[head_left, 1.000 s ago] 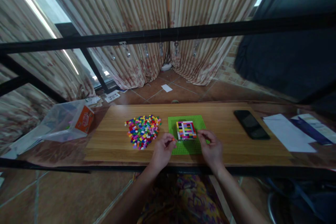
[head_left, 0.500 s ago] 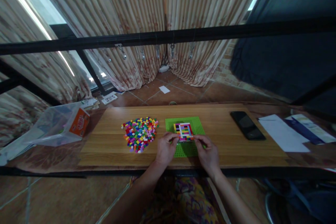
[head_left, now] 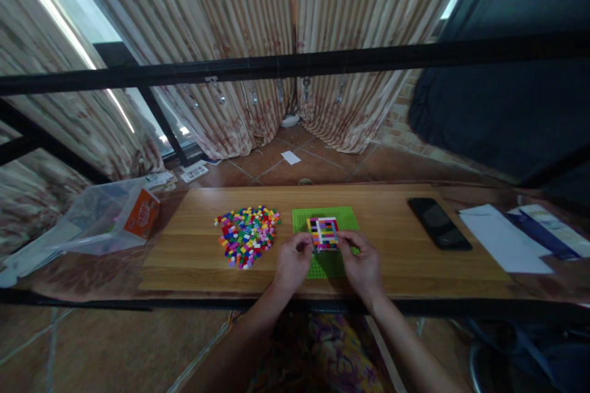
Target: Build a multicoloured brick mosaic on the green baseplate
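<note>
A square panel of multicoloured toy bricks point(head_left: 325, 234) sits over the near middle of a green studded baseplate point(head_left: 302, 215), and a dark shadow falls on the studs just below it. My left hand point(head_left: 293, 260) pinches the panel's near left corner between thumb and fingers. On the opposite side my right hand point(head_left: 361, 263) grips the right edge, fingers bent. Whether the panel touches the baseplate or is held a little above it, I cannot tell. Left of the baseplate lies a pile of loose small bricks point(head_left: 247, 234) in many colours.
All this lies on a wooden board point(head_left: 184, 264). A black phone point(head_left: 439, 224) is at its right, with white papers point(head_left: 504, 238) beyond. A clear plastic box point(head_left: 99, 221) with an orange label stands at the left. A black metal bar point(head_left: 295, 65) crosses in front of the curtains.
My right hand's fingertips have slid a little up the panel's right side, away from the near corner. My left hand keeps its hold. The whole view has shifted slightly.
</note>
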`<state>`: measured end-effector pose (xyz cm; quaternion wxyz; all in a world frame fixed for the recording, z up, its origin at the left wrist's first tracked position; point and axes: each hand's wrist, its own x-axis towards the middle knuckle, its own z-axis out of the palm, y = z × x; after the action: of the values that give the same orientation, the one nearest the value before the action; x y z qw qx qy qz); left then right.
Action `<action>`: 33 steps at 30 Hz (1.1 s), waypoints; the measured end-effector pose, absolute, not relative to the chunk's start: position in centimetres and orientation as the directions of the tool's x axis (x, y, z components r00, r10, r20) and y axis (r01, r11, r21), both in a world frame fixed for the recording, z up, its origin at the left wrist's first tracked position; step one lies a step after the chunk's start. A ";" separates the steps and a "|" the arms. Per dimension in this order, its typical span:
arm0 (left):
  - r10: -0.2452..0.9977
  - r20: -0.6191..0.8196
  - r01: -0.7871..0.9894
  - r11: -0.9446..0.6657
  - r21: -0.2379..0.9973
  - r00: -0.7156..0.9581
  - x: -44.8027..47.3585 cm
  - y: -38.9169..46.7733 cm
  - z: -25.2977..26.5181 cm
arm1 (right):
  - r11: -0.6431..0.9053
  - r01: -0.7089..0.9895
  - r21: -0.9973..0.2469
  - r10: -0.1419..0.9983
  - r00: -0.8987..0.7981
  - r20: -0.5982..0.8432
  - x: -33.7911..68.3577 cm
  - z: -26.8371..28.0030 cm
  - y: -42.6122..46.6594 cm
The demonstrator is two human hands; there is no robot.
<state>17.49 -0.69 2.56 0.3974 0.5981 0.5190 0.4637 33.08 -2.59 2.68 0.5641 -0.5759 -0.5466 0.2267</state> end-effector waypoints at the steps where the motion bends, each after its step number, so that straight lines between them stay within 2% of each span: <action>1: 0.992 0.124 0.242 -0.124 0.962 0.016 17.4 -0.7 2.7 | 0.239 0.379 -0.894 0.880 0.306 0.364 33.1 2.7 -2.5; 8: 0.998 0.062 0.276 -0.050 0.960 -0.034 17.6 0.2 2.3 | 0.213 0.434 -0.875 0.855 0.351 0.382 33.4 2.0 -2.1; 18: 0.998 0.054 0.260 -0.043 0.965 -0.036 18.0 0.5 1.8 | 0.132 0.463 -0.877 0.900 0.314 0.301 33.4 0.4 -2.2; 25: 0.999 0.048 0.259 -0.040 0.965 -0.025 18.2 0.7 2.2 | 0.155 0.487 -0.859 0.875 0.336 0.349 33.0 0.0 -2.3; 33: 0.997 0.065 0.174 -0.056 0.983 -0.043 16.1 0.0 2.3 | 0.138 0.357 -0.924 0.877 0.389 0.281 33.7 -1.2 -2.5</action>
<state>16.09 0.04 2.28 0.4272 0.5439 0.5380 0.4819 33.70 -2.47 -1.24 0.5628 -0.6147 -0.5020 0.2309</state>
